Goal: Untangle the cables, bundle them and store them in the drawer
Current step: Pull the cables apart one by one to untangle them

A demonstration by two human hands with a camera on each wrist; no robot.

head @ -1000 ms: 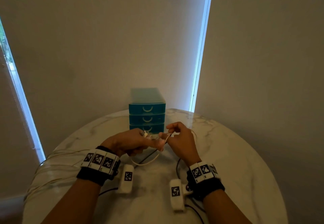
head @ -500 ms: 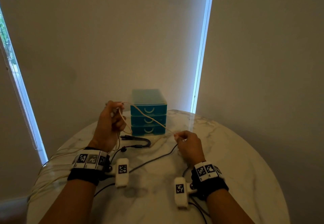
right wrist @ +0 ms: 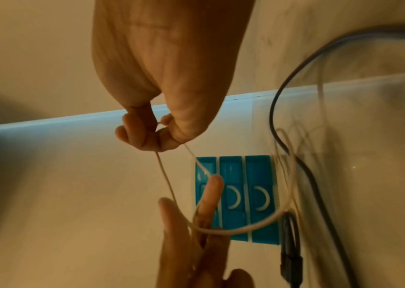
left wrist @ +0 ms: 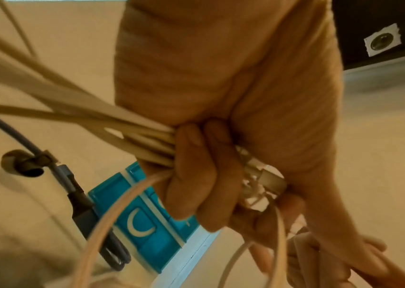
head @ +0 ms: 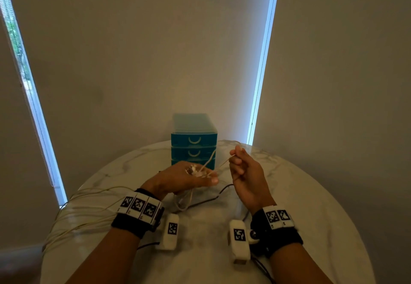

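A long white cable (head: 219,164) runs between both hands above the round marble table (head: 300,206). My left hand (head: 200,176) grips a bunch of its loops and the plug ends; in the left wrist view the fingers (left wrist: 196,175) curl round several white strands (left wrist: 132,124) and a metal plug (left wrist: 269,181). My right hand (head: 235,157), just to the right and a little higher, pinches one strand; the right wrist view shows this pinch (right wrist: 158,128) and a loop (right wrist: 221,231) hanging to the left hand. A black cable (head: 213,199) lies on the table under the hands. The teal three-drawer unit (head: 193,141) stands behind them, all drawers closed.
More loops of the white cable (head: 84,212) trail over the table's left edge. The black cable's plugs (left wrist: 77,194) lie close in front of the drawer unit. Closed blinds hang behind the table, with bright window strips at left and right.
My left hand has dropped from its raised spot on the left and come back beside the right hand, slackening the stretched strand. The right hand has risen slightly, still pinching the cable.
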